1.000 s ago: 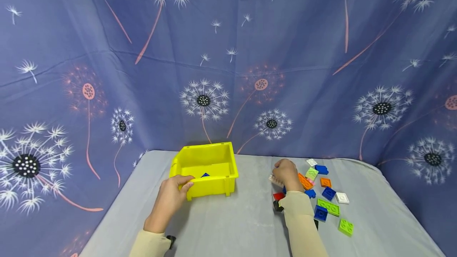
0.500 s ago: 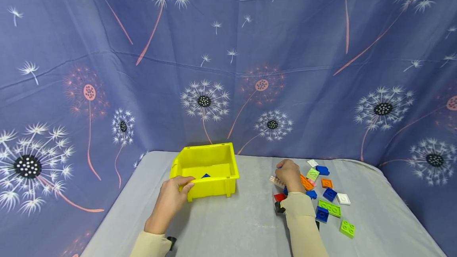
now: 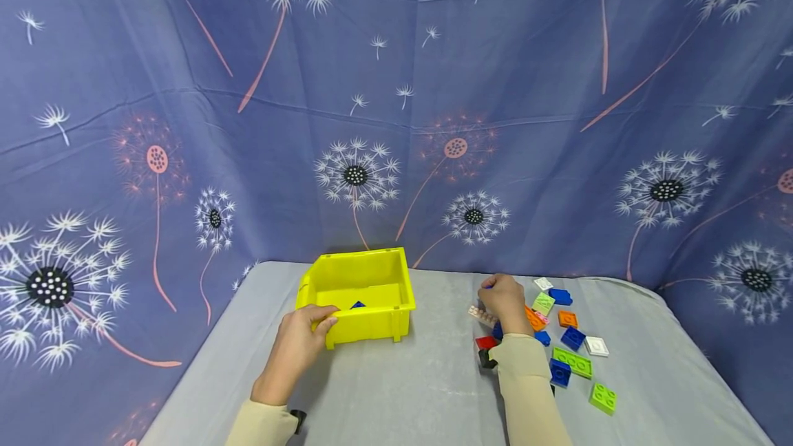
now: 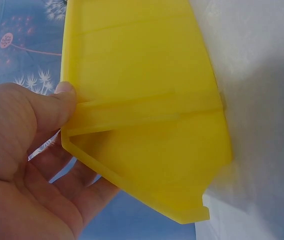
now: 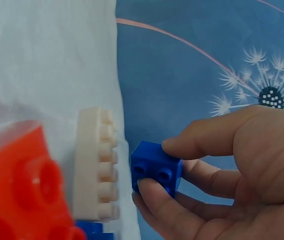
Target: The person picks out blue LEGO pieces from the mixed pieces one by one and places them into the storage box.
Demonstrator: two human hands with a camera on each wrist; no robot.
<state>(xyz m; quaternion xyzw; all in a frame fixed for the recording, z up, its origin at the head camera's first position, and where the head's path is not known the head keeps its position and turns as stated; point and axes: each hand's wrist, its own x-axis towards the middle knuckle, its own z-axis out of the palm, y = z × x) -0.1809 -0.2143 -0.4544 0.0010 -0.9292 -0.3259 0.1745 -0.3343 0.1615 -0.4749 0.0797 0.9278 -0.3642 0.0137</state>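
At the yellow bin point(image 3: 372, 325), our left hand's point(image 3: 299, 341) gripping, likely steadying; rightward, our right hand's point(image 3: 504, 301) pinching a blue brick point(image 5: 154, 153).

Blue dandelion-print cloth backdrop point(image 3: 526, 171), grey-covered table point(image 3: 403, 391)

Dandelion-print curtains point(image 3: 347, 54) around a table point(image 3: 409, 398) suggest a booth.

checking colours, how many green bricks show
3 visible: a pale green brick right of the right hand, a long lime brick nearer the person, a small lime brick nearest; that hand or sleeve may hide more.
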